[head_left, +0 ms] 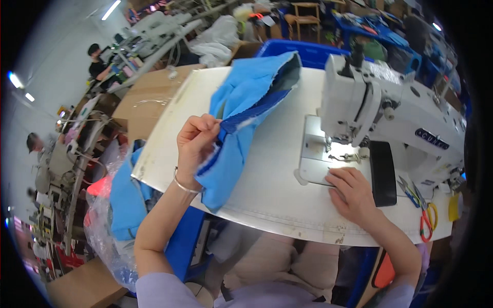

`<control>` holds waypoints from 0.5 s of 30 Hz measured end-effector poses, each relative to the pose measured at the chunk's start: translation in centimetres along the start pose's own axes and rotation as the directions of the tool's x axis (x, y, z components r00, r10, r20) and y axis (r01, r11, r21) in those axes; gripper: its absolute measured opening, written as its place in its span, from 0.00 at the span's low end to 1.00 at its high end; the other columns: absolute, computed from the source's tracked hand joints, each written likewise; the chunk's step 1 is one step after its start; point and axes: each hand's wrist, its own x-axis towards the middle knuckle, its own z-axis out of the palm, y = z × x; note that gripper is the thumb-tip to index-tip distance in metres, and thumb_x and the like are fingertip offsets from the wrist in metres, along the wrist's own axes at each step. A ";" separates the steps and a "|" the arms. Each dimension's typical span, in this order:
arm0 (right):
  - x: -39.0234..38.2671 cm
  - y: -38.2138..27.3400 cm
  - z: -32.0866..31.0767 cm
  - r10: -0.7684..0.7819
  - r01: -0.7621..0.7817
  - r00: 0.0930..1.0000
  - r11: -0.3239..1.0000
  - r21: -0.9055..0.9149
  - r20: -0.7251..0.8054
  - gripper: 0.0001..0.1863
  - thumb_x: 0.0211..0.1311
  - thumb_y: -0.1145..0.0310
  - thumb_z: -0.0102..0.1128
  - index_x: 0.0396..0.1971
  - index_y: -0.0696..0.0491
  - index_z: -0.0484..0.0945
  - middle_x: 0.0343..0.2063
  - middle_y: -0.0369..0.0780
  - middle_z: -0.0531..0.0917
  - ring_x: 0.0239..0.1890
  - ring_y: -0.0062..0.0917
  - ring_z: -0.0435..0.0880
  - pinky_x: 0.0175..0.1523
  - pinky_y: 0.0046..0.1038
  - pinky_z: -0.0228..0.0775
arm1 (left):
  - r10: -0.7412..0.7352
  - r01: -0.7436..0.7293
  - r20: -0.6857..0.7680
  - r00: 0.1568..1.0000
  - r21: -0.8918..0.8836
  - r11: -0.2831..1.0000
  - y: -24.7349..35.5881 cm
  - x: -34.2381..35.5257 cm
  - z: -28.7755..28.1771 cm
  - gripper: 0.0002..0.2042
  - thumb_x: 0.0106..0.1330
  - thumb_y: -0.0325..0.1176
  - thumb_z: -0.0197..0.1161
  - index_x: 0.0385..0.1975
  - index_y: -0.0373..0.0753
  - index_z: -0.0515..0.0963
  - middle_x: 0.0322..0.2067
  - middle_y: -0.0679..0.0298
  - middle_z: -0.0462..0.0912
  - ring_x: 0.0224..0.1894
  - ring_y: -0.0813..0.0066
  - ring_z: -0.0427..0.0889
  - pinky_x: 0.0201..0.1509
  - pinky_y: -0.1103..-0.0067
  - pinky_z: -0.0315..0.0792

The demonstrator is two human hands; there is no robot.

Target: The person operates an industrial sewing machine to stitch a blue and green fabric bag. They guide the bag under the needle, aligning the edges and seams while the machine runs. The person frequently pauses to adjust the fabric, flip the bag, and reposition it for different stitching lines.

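A light blue fabric piece (pixel 237 97) with dark blue edging and a grey inside stands partly folded on the white sewing table. My left hand (pixel 197 141) pinches its dark blue edge between thumb and fingers, lifting it a little. Part of the cloth hangs toward the table's front edge. To the right is a white sewing machine (pixel 400 110), its lamp lighting the metal plate (pixel 314 167) under the needle. My right hand (pixel 352 195) lies palm down at the front of that plate, fingers stretched out, with no cloth under it.
Scissors (pixel 427 218) with red and yellow handles lie right of the machine. Behind the table stands a blue crate (pixel 303 51). Cardboard (pixel 154 97) adjoins the left edge, and more blue fabric (pixel 128 197) with plastic wrap sits below it. Other people work far left.
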 end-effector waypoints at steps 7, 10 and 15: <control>0.3 -0.6 0.7 -0.010 0.010 1.000 1.000 0.001 -0.030 0.16 0.57 0.76 0.68 0.47 0.57 0.84 0.49 0.44 0.85 0.52 0.42 0.82 0.56 0.40 0.76 | -0.244 0.220 -0.017 0.970 -0.376 0.900 7.4 -0.3 -11.7 0.09 0.72 0.27 0.60 0.50 0.39 0.78 0.51 0.60 0.81 0.54 0.67 0.82 0.65 0.70 0.76; 0.0 -0.8 0.5 -0.012 0.011 0.999 1.000 -0.025 -0.035 0.15 0.58 0.76 0.67 0.46 0.57 0.84 0.49 0.44 0.85 0.52 0.42 0.83 0.56 0.40 0.76 | -0.296 0.250 -0.046 0.954 -0.421 0.872 9.2 -1.5 -12.5 0.13 0.73 0.33 0.61 0.54 0.39 0.78 0.55 0.59 0.81 0.57 0.65 0.82 0.68 0.68 0.74; -0.2 -0.9 0.4 -0.006 0.005 0.999 0.999 -0.042 -0.038 0.14 0.59 0.77 0.66 0.46 0.57 0.84 0.49 0.44 0.86 0.51 0.42 0.83 0.57 0.40 0.76 | -0.265 0.220 -0.074 0.961 -0.372 0.902 11.1 -2.9 -15.1 0.18 0.73 0.39 0.61 0.58 0.38 0.76 0.58 0.58 0.80 0.61 0.63 0.79 0.71 0.66 0.70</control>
